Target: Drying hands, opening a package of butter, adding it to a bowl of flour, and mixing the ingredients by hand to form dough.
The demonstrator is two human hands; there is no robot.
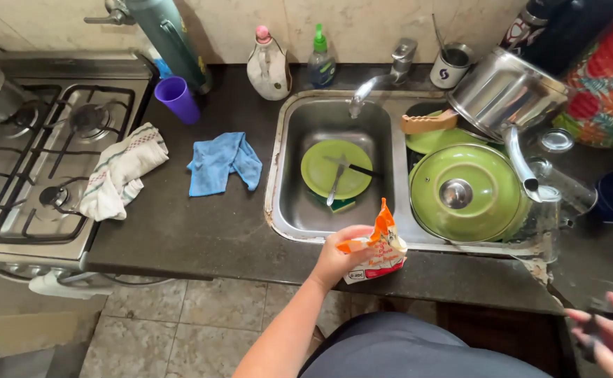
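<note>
Food packet (375,253) gripped in left hand (338,260), near sink (285,175).

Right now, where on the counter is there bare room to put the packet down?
Bare dark counter runs between the blue cloth and the counter's front edge, left of the sink. A strip lies ahead of the left hand holding the packet. The right basin, under the green lid and steel pot, is crowded.

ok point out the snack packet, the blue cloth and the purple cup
snack packet (376,252), head view, the middle of its front, beside the left hand
blue cloth (222,162), head view, the middle of its folds
purple cup (178,99), head view, its side wall
</note>
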